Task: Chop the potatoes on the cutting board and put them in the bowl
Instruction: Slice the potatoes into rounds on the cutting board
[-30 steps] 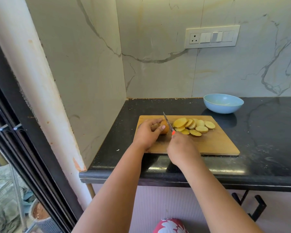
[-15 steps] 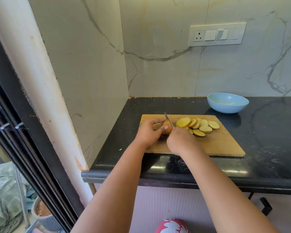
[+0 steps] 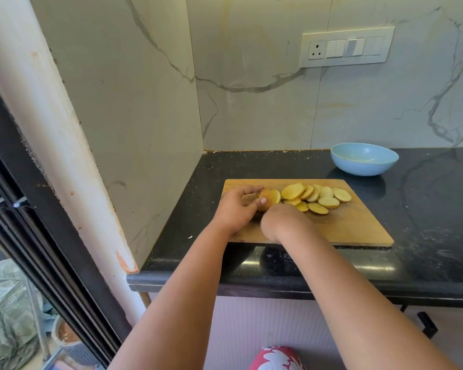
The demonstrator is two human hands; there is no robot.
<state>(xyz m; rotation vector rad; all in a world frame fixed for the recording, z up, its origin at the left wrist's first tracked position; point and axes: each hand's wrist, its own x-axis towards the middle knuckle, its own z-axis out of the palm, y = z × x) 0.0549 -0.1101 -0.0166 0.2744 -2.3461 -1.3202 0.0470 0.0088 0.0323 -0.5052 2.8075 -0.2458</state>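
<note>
Black stone counter (image 3: 425,236) carries our rectangular wooden cutting board (image 3: 358,225). Our left hand (image 3: 234,209) curls round the brown-skinned potato stub (image 3: 269,198). At three o'clock of it lie pale yellow potato slices (image 3: 316,197). Our right hand (image 3: 282,222) is fisted; we cannot tell what it holds. Toward one o'clock sits the light-blue round bowl (image 3: 364,162).

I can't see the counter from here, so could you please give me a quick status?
Left hand grips potato stub on cutting board. Right hand curled beside it, knife hidden. Slices piled on board; bowl holds none. Nothing in the way.
</note>
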